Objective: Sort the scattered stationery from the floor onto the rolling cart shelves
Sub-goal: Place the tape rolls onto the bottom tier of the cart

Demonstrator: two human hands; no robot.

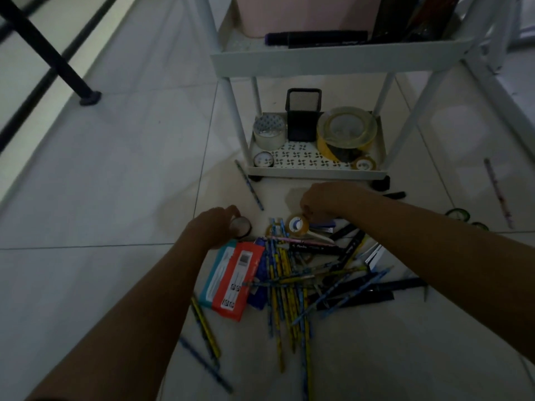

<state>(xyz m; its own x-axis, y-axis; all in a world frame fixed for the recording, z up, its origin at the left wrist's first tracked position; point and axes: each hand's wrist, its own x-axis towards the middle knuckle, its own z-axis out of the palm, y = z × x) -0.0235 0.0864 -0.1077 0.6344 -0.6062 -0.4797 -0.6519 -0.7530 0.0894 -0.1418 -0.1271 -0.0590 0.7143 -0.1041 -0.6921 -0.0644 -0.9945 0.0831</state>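
Head view: white cart (318, 65) stands at top, w/ big yellow tape (346, 131), black mesh cup (302, 117) & small rolls on its low shelf. On floor just below it lies a pile of pencils (289, 279), pens & a red pack (238, 279). Left hand (214, 227) grips a small dark roll (241, 226) left of pile. Right hand (327, 201) pinches a clear tape roll (298, 224) on top of pile. Loose pencil (249, 185) lies between hands & cart.
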